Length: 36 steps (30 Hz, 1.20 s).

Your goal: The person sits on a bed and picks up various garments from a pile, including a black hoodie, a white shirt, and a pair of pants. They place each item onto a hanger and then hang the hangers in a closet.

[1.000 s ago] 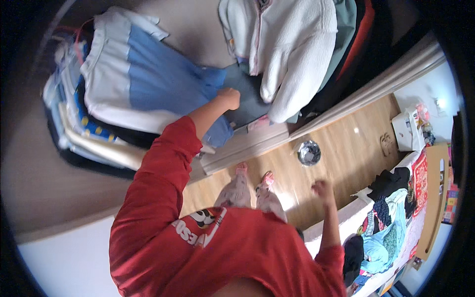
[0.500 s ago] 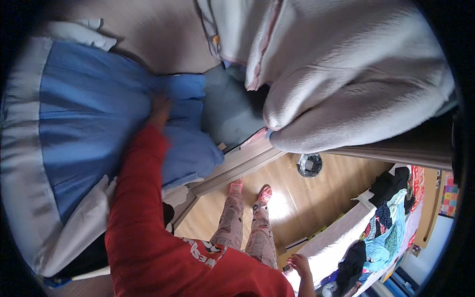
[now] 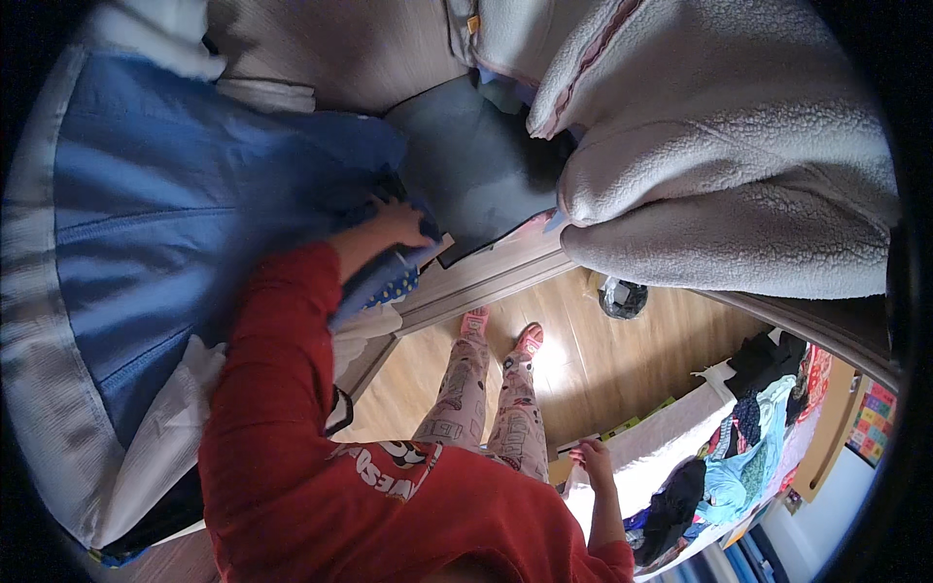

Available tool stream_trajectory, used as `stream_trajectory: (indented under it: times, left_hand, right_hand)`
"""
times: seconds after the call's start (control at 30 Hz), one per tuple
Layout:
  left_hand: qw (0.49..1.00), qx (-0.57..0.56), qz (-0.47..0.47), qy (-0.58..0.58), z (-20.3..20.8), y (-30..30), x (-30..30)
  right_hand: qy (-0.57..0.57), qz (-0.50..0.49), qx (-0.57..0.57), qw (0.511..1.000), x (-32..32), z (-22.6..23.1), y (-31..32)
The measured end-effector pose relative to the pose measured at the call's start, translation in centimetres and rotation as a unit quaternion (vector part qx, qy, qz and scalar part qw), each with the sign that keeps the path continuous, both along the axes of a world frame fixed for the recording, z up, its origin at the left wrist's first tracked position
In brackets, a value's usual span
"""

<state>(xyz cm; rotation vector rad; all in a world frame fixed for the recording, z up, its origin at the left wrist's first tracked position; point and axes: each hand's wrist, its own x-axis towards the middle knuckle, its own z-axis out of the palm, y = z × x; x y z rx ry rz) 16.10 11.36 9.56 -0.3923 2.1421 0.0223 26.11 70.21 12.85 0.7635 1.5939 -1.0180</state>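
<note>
The left hand (image 3: 394,222) has its fingertips buried in the folds of the blue skirt (image 3: 146,223), which runs off at nine o'clock. The fleece jacket (image 3: 719,146) is cut off at one o'clock. The right hand (image 3: 593,459) is too small to read its grip.

A small orange tag (image 3: 473,23) sits on the seam of the pale fleece garment near the top edge. At the far right, a colourful poster (image 3: 872,425) of small squares in red, yellow and green hangs on the wall. A crumpled plastic bag (image 3: 622,296) lies on the wooden floor.
</note>
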Motion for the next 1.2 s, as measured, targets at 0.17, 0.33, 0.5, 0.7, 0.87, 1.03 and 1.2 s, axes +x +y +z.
stream_trajectory:
  times: [0.17, 0.33, 0.5, 0.7, 0.87, 1.03, 1.2]
  left_hand:
    - [0.976, -0.02, -0.194, -0.091, -9.7, 2.1, 6.6]
    - [0.969, 0.13, 0.009, -0.21, -11.1, -2.1, 9.1]
    - [0.906, -0.195, -0.333, 0.173, -5.6, -7.0, -1.1]
    - [0.969, -0.183, -0.051, 0.16, -1.4, -16.9, 1.4]
    - [0.972, -0.229, -0.036, 0.023, -2.2, -23.2, 11.9]
    - [0.993, -0.094, -0.038, 0.062, -6.0, -13.6, 7.4]
    - [0.967, 0.029, -0.252, -0.003, -6.4, 2.8, 8.1]
  right_hand:
    - [0.023, -0.054, -0.055, 0.997, -0.1, 0.2, -0.6]
    - [-0.018, -0.058, -0.008, 0.998, 2.2, -0.2, 0.7]
    - [-0.045, -0.044, 0.019, 0.998, 3.5, -1.6, 1.9]
    - [0.003, -0.073, 0.005, 0.997, 3.6, -0.8, 0.9]
    - [-0.037, -0.107, 0.02, 0.993, 6.8, 0.2, 2.1]
    - [-0.08, -0.074, 0.025, 0.994, 7.1, -1.6, 3.1]
    - [-0.004, -0.124, -0.012, 0.992, 5.4, -0.4, -0.8]
